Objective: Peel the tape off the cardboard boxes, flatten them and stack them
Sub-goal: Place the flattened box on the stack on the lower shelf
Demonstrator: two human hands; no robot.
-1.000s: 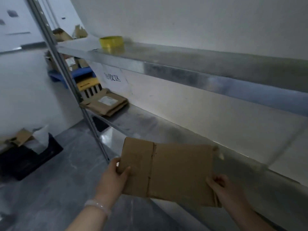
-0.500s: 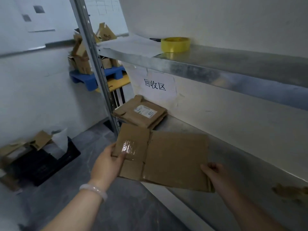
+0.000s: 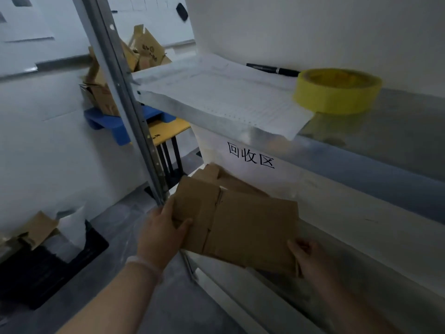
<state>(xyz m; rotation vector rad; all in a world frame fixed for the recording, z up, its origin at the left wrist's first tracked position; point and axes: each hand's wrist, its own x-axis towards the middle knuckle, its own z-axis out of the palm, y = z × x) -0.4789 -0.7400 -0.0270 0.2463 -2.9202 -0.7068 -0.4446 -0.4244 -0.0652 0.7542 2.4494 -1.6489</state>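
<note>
Am pinching flattened box (image 3: pixel 250 230) at opposite edges, my left hand (image 3: pixel 161 235) and right hand (image 3: pixel 310 259) fingers curled; judging it light, stiff, bendy at creases.

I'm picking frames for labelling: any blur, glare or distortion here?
Head view: dim, cool light; the yellow tape roll looks motion-smeared; the shelf post curves from wide-angle distortion; the upper shelf shows a soft reflection; the flattened box is readable.
</note>
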